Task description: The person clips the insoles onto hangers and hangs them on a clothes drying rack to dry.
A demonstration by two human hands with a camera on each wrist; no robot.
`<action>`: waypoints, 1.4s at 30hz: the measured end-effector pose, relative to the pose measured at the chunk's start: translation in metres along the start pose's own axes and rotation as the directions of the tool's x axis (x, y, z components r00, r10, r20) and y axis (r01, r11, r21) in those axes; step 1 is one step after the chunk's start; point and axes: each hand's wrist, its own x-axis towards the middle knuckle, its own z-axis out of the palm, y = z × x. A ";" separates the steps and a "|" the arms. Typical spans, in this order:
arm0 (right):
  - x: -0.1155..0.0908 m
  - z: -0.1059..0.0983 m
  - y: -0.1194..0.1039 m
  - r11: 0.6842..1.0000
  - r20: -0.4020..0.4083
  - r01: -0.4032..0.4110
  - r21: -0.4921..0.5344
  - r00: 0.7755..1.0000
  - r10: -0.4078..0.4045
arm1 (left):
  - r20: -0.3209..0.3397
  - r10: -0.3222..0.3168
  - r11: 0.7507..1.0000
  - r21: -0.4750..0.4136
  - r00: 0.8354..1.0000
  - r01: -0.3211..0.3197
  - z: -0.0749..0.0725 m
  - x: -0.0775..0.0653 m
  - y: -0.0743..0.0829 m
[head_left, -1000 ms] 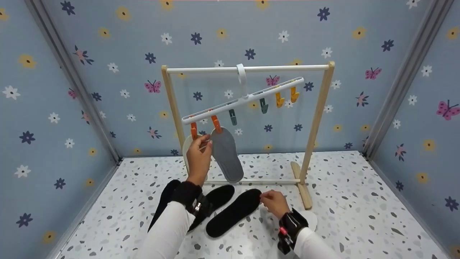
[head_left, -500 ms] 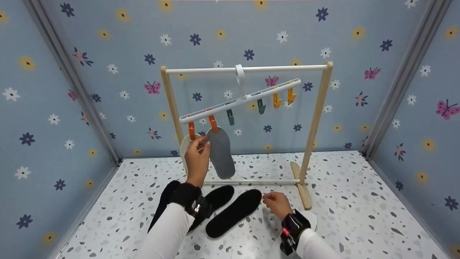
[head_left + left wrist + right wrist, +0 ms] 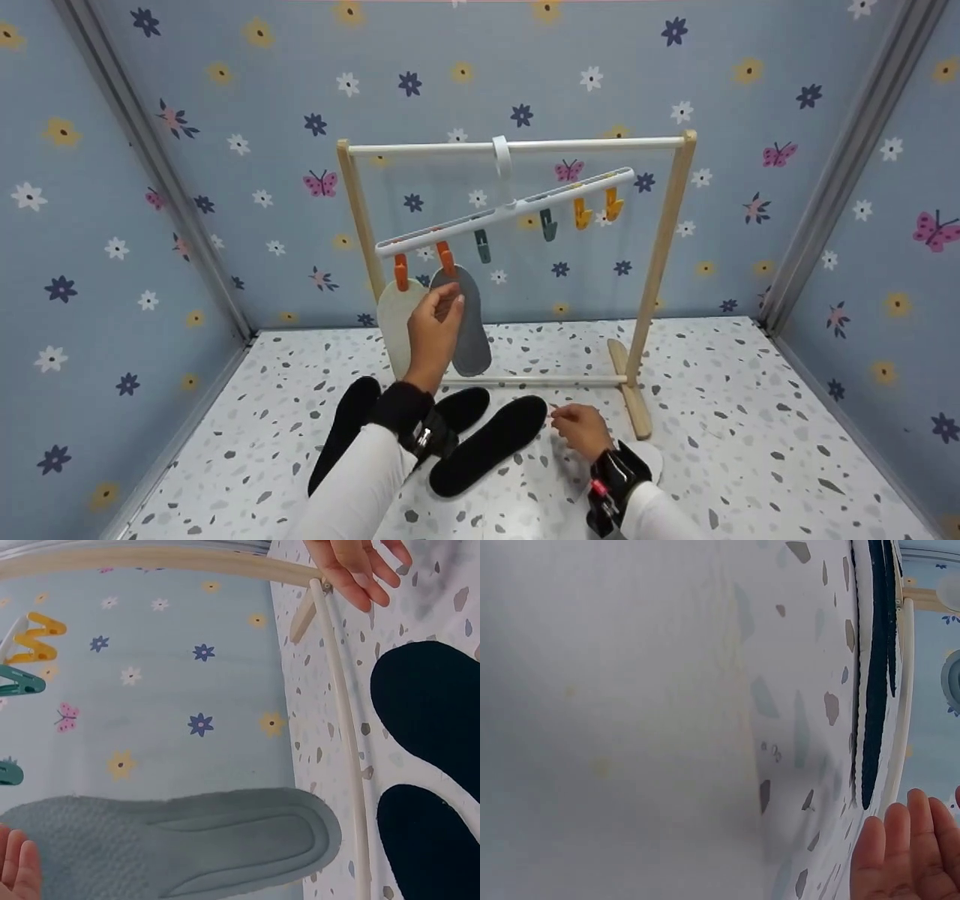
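A grey insole (image 3: pixel 472 341) hangs toe-down from an orange clip (image 3: pixel 445 258) on a tilted white clip hanger (image 3: pixel 487 219). My left hand (image 3: pixel 433 330) is in front of its left edge, fingers loosely bent; the left wrist view shows its fingertips (image 3: pixel 26 862) at the upper end of the grey insole. Left of it, a pale insole (image 3: pixel 397 319) hangs from another orange clip (image 3: pixel 401 273), partly behind my left hand. My right hand (image 3: pixel 583 429) is low on the right, fingers relaxed and holding nothing, beside the tip of a black insole (image 3: pixel 491 448).
Two more black insoles (image 3: pixel 352 412) (image 3: pixel 465 407) lie at left, partly behind my left arm. The hanger hooks over the rack's top rail (image 3: pixel 592 142). Green clips (image 3: pixel 482 246) and yellow clips (image 3: pixel 582 214) hang unused. A white rounded piece (image 3: pixel 649 459) shows beside my right wrist.
My left hand has shifted right, from between the two hanging insoles to in front of the grey one, uncovering more of the pale one. The grey insole has swung left; my right hand moved slightly right.
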 end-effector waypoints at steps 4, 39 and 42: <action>0.000 -0.002 0.002 1.000 -0.008 -0.009 0.010 1.000 0.009 | 0.032 -0.013 1.000 -0.009 0.999 0.013 0.008 0.001 0.004; -0.014 -0.010 0.001 0.967 0.085 -0.138 0.213 0.989 0.122 | 0.102 -0.243 0.950 -0.176 0.965 0.258 0.051 0.038 0.033; -0.017 -0.011 0.002 0.950 0.107 -0.184 0.253 0.981 0.161 | 0.099 -0.251 0.944 -0.194 0.963 0.266 0.053 0.042 0.034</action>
